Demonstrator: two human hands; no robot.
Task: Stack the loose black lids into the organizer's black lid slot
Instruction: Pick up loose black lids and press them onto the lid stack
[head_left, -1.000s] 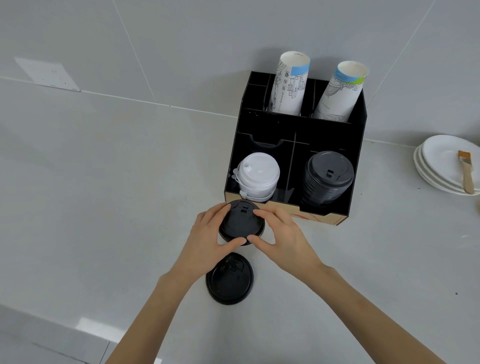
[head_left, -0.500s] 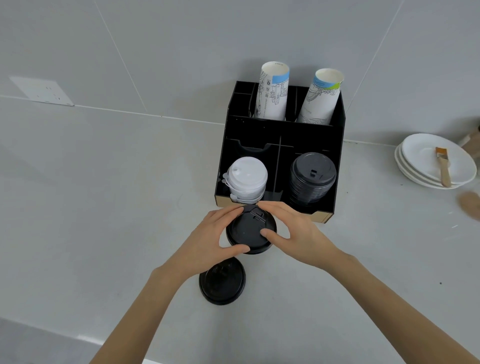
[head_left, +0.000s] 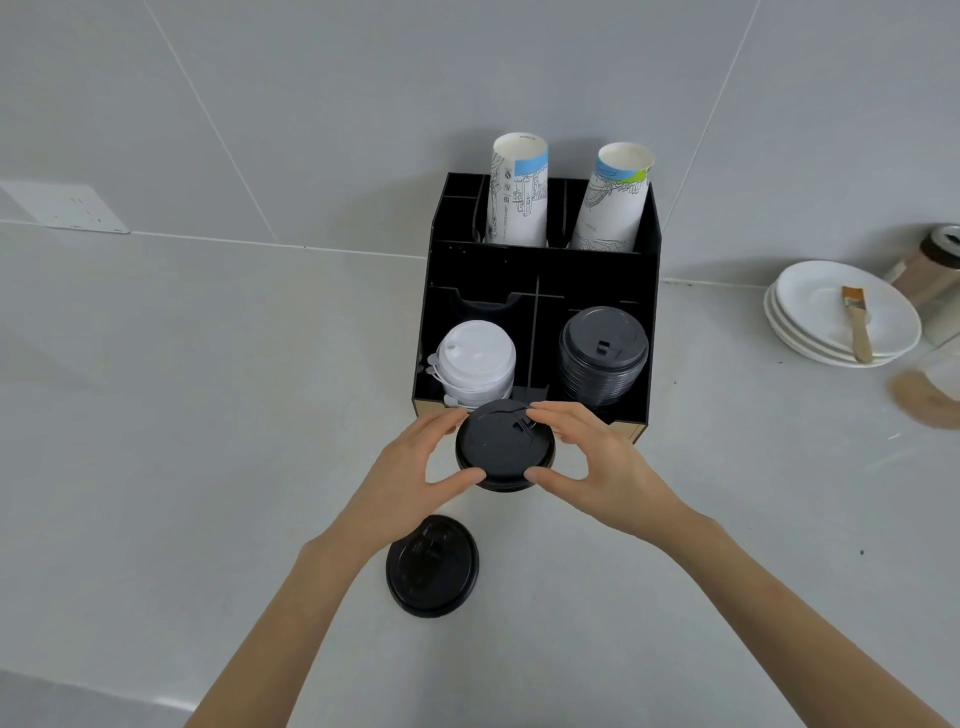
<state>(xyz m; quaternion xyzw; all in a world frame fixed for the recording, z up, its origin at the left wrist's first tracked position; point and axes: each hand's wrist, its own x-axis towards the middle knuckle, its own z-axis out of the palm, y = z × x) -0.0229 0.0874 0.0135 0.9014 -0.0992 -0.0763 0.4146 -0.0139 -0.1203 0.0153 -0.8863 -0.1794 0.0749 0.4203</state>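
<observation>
Both hands hold a small stack of black lids (head_left: 503, 447) just in front of the black organizer (head_left: 483, 270). My left hand (head_left: 410, 478) pinches the stack's left edge and my right hand (head_left: 597, 467) its right edge. The organizer's front right slot holds a tall stack of black lids (head_left: 602, 353). Its front left slot holds white lids (head_left: 475, 361). One more loose black lid (head_left: 432, 566) lies upside down on the counter below my left hand.
Two stacks of paper cups (head_left: 519, 192) stand in the organizer's back slots. White plates (head_left: 831, 317) with a brush (head_left: 856, 322) sit at the right, next to a jar (head_left: 930, 260). A wall socket (head_left: 67, 208) is at the left.
The held lid stack has lifted slightly and shifted right toward the organizer's front, with both hands still on it. The view has shifted, so the organizer sits lower and more central.
</observation>
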